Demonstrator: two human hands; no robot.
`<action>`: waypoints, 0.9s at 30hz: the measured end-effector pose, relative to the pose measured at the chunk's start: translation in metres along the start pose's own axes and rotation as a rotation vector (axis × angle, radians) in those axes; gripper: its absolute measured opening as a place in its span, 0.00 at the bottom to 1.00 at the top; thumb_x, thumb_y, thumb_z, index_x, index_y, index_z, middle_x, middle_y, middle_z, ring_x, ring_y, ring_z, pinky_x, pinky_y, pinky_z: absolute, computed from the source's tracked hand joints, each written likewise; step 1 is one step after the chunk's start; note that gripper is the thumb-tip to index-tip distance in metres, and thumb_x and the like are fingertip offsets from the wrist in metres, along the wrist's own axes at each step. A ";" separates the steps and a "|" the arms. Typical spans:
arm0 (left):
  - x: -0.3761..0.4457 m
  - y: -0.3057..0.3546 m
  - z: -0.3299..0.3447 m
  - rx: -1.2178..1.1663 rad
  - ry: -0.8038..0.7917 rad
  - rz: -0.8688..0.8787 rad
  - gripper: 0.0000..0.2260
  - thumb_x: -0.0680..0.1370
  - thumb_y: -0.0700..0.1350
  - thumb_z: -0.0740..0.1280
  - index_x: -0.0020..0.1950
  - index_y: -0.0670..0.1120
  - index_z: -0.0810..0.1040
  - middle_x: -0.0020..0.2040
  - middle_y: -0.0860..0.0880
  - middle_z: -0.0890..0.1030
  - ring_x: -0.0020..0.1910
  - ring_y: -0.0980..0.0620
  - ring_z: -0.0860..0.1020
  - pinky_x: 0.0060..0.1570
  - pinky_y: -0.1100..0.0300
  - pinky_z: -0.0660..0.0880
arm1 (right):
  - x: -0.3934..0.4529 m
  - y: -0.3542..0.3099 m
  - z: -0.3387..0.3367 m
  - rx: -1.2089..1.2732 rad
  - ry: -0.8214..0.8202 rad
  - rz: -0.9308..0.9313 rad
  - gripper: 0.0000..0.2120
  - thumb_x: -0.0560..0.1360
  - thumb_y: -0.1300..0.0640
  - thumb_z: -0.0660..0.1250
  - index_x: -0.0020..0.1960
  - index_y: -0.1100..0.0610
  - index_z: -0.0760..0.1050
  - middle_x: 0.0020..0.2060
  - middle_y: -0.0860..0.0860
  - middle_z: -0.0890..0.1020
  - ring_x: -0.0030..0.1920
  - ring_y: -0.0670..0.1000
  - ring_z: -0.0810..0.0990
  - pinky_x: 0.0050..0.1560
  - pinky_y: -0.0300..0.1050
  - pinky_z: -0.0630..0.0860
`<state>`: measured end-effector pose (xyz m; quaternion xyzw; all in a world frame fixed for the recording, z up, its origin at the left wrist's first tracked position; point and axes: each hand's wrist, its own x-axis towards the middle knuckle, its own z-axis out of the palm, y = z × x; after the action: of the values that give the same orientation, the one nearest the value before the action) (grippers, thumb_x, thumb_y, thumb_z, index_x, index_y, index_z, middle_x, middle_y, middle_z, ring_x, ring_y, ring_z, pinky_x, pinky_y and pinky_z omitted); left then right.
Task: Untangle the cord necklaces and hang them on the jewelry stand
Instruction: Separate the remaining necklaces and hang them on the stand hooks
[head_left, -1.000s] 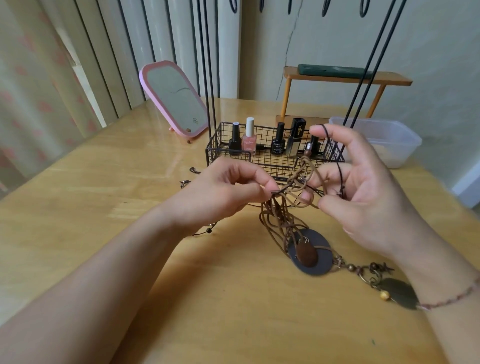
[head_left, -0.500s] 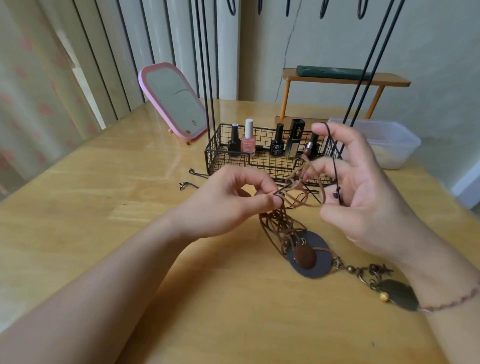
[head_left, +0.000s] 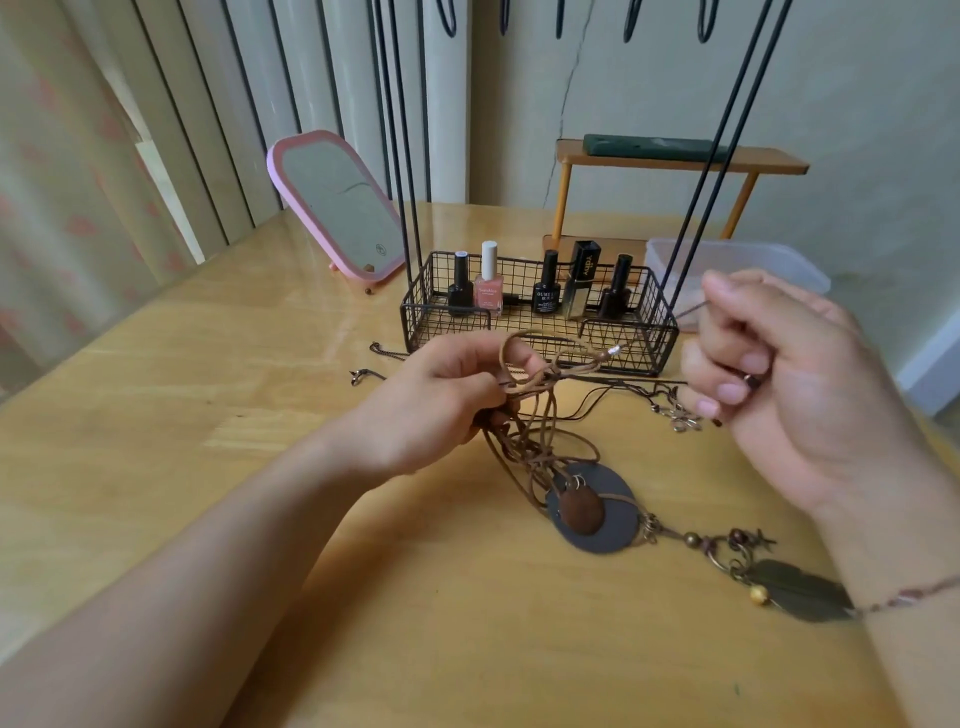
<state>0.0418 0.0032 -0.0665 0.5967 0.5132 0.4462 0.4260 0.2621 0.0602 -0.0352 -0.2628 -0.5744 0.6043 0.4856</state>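
Observation:
A tangle of brown cord necklaces (head_left: 530, 415) hangs above the wooden table, just in front of the black wire jewelry stand (head_left: 540, 317). My left hand (head_left: 441, 405) pinches the brown knot, with one cord loop over a fingertip. My right hand (head_left: 769, 374) is closed on a thin dark cord (head_left: 618, 382) drawn taut to the right of the knot. A grey disc pendant with a brown oval (head_left: 592, 509) lies on the table below the tangle. A metal leaf pendant (head_left: 800, 592) with beads lies to its right. The stand's black rods rise out of the frame, and its hooks show at the top edge.
Several nail polish bottles (head_left: 488, 291) stand in the stand's basket. A pink mirror (head_left: 337, 208) leans at the back left. A clear plastic tub (head_left: 748, 265) and a small wooden shelf (head_left: 675, 161) sit behind the stand. Loose clasp ends (head_left: 363, 374) lie left of the tangle.
My right hand has moved right and closed into a fist, pulling the dark cord out of the tangle. My left hand still holds the knot. The clasp end now dangles near my right hand.

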 end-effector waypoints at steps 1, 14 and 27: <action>0.000 0.000 0.000 0.002 -0.016 0.003 0.16 0.80 0.28 0.54 0.48 0.41 0.79 0.34 0.48 0.73 0.29 0.59 0.71 0.26 0.73 0.65 | 0.001 -0.001 0.001 0.026 0.022 0.011 0.16 0.74 0.55 0.68 0.30 0.52 0.68 0.22 0.46 0.61 0.24 0.48 0.61 0.26 0.40 0.64; -0.001 -0.003 -0.003 -0.096 -0.181 -0.030 0.16 0.69 0.36 0.56 0.40 0.49 0.82 0.31 0.47 0.77 0.29 0.56 0.74 0.28 0.65 0.65 | 0.012 0.012 -0.011 0.134 0.192 0.075 0.10 0.77 0.65 0.64 0.39 0.55 0.71 0.33 0.52 0.73 0.32 0.48 0.75 0.34 0.42 0.76; 0.001 -0.012 -0.016 -0.377 -0.380 -0.030 0.22 0.71 0.26 0.59 0.56 0.49 0.76 0.44 0.46 0.83 0.28 0.50 0.76 0.25 0.60 0.58 | -0.007 0.031 0.016 -0.906 0.185 -0.427 0.09 0.73 0.54 0.71 0.53 0.52 0.77 0.44 0.47 0.79 0.46 0.47 0.78 0.40 0.48 0.79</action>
<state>0.0234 0.0059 -0.0746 0.5722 0.3406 0.4078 0.6246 0.2418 0.0514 -0.0629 -0.3763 -0.7743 0.1560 0.4843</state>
